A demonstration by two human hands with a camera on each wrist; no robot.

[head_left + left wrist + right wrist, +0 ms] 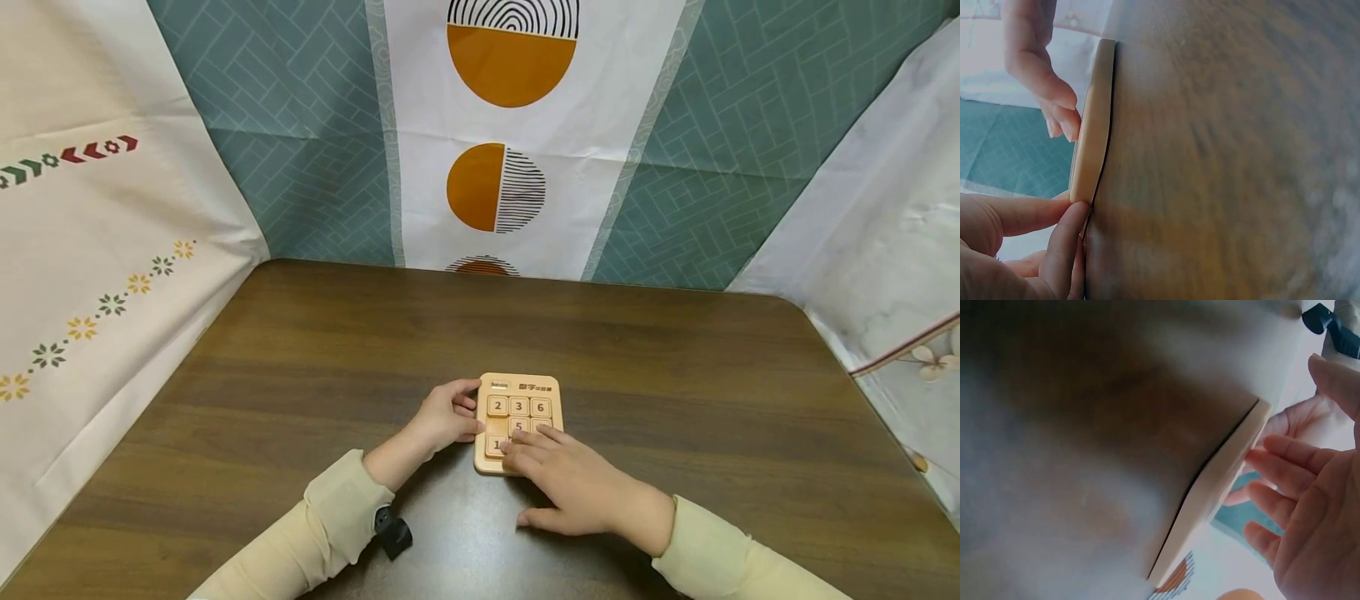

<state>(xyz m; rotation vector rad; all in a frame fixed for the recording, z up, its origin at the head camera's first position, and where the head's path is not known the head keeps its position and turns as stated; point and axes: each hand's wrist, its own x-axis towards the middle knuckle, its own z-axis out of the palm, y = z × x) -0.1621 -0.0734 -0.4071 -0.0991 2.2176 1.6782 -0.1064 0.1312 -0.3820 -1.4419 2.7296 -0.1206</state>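
Observation:
A light wooden number slide puzzle (491,468) lies flat on the table, its numbered square tiles facing up. Tiles 2 (497,406), 3 and 6 form the top row; a gap shows left of tile 5 (518,427), above tile 1 (492,447). My left hand (446,414) holds the puzzle's left edge, thumb and fingertip against the rim (1092,125). Over the lower right tiles, my right hand (573,483) is spread with extended fingers, fingertips at tiles 1 and 5 and the thumb apart. It hides the lower right tiles.
The brown wood-grain table (360,333) extends around the puzzle. Patterned cloth (510,125) hangs behind it, with pale cloths at left and right. A black strap (393,533) is on the left wrist.

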